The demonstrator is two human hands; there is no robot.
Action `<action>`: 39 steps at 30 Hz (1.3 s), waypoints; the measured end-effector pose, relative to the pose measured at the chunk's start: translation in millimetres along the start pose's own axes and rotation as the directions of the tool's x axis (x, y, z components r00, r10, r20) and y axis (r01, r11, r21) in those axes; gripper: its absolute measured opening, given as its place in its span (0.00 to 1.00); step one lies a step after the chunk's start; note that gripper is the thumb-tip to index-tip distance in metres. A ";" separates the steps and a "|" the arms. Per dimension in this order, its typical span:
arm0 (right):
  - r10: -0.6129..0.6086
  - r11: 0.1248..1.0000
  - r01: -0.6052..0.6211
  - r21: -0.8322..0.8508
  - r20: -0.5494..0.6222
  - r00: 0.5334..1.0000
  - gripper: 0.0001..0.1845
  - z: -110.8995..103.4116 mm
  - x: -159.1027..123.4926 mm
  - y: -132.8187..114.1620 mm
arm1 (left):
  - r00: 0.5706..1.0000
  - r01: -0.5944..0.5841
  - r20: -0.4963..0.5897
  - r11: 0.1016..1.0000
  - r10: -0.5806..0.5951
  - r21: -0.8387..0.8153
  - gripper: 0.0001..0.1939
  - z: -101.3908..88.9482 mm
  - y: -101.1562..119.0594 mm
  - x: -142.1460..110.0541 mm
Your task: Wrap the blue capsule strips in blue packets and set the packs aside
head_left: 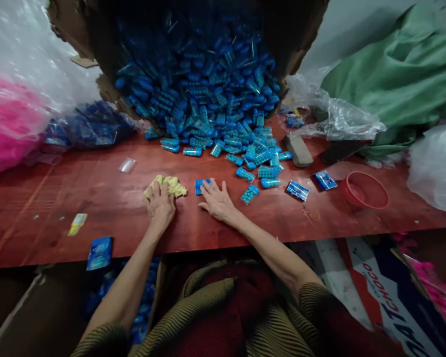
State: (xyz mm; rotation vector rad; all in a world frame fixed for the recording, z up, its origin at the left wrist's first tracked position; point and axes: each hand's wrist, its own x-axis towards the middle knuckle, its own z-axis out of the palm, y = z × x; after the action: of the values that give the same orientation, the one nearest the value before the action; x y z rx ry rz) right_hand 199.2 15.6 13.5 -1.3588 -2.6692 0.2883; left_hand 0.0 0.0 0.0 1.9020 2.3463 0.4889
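Note:
My left hand (159, 206) rests on a crumpled yellow cloth (176, 186), its fingers bent over the cloth's left part and pressing it to the red tabletop. To the right, my right hand (219, 202) lies with fingers spread, the fingertips touching a small flat blue packet (199, 187) and covering part of it. Just beyond that hand is a clear tube of blue balls with a blue cap (249, 195). More such tubes spill toward me from a large heap (208, 99) in a torn cardboard box.
Two blue packets (297, 191) lie right of the tubes, near a red plastic basket (364, 191). A grey block (298, 150) stands behind them. A blue packet (99, 253) overhangs the table's front edge at left. Pink goods in clear plastic (11, 119) and green fabric (397, 74) flank the table.

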 end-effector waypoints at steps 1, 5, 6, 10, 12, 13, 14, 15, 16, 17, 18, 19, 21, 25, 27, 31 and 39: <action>0.020 1.000 -0.020 -0.003 0.012 1.000 0.33 1.3 -5.3 5.3 | 1.000 0.021 0.003 1.000 -0.021 -0.002 0.28 -0.5 2.9 0.6; 0.006 1.000 -0.006 0.002 0.019 1.000 0.37 9.9 -23.3 12.4 | 0.997 0.063 -0.037 0.997 -0.065 -0.036 0.28 -1.7 14.6 -11.8; 0.003 1.000 -0.003 0.010 0.011 1.000 0.36 11.1 -26.2 12.5 | 0.997 0.042 -0.060 0.998 -0.045 -0.045 0.27 -1.8 18.3 -18.6; 0.048 0.998 -0.044 0.054 -0.082 0.996 0.24 7.4 -28.4 15.0 | 0.987 -0.133 -0.104 0.987 0.124 -0.085 0.24 -1.6 36.5 -44.9; 0.111 0.992 -0.101 0.074 -0.152 0.982 0.21 2.9 -26.1 16.2 | 0.981 -0.174 -0.109 0.980 0.163 -0.098 0.24 -0.3 45.8 -51.4; 0.141 0.989 -0.129 0.074 -0.176 0.974 0.20 1.2 -25.0 16.0 | 0.980 -0.180 -0.105 0.979 0.170 -0.095 0.23 1.0 49.7 -52.9; 0.160 0.986 -0.151 0.065 -0.185 0.970 0.20 0.1 -24.3 15.1 | 0.980 -0.186 -0.088 0.979 0.178 -0.084 0.23 2.7 53.0 -53.4; 0.169 0.985 -0.163 0.049 -0.182 0.969 0.19 -0.1 -24.2 13.5 | 0.981 -0.191 -0.056 0.979 0.187 -0.069 0.23 4.9 55.4 -53.4; 0.168 0.986 -0.166 0.029 -0.172 0.971 0.19 0.5 -24.7 11.2 | 0.980 -0.198 -0.014 0.979 0.198 -0.050 0.23 7.3 57.1 -53.2; 0.161 0.987 -0.161 0.011 -0.159 0.974 0.18 1.8 -25.7 8.3 | 0.977 -0.209 0.029 0.977 0.210 -0.031 0.23 9.7 57.9 -52.8; 0.150 0.988 -0.153 -0.005 -0.151 0.977 0.18 3.7 -27.0 5.3 | 0.974 -0.219 0.062 0.976 0.219 -0.014 0.23 12.0 57.9 -52.5; 0.140 0.989 -0.144 -0.016 -0.151 0.979 0.19 5.6 -28.5 2.2 | 0.971 -0.227 0.081 0.974 0.226 0.001 0.23 14.0 57.3 -52.2; 0.121 0.991 -0.128 -0.031 -0.162 0.979 0.19 8.8 -30.6 -2.7 | 0.969 -0.234 0.080 0.972 0.232 0.018 0.23 16.3 55.0 -51.4; 0.095 0.994 -0.103 -0.035 -0.174 0.980 0.18 10.8 -29.1 -4.4 | 0.971 -0.233 0.062 0.973 0.233 -0.005 0.24 15.8 50.9 -48.6; 0.073 0.996 -0.079 -0.028 -0.173 0.982 0.17 11.0 -26.5 -2.3 | 0.972 -0.227 0.065 0.974 0.227 -0.015 0.24 14.8 50.9 -47.7; 0.056 0.998 -0.058 -0.005 -0.172 0.984 0.16 12.6 -21.9 1.9 | 0.971 -0.229 0.077 0.973 0.228 0.014 0.23 15.0 53.1 -48.4; 0.080 0.993 -0.063 0.100 -0.183 0.980 0.14 6.8 -25.2 6.2 | 0.976 -0.212 0.055 0.977 0.212 -0.005 0.24 17.6 52.0 -50.1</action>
State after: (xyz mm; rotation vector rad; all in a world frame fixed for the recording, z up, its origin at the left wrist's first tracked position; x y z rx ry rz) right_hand 217.4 -2.0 4.7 -1.3821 -2.4272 0.2752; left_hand 64.7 -35.7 -8.1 2.1497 2.1210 0.4439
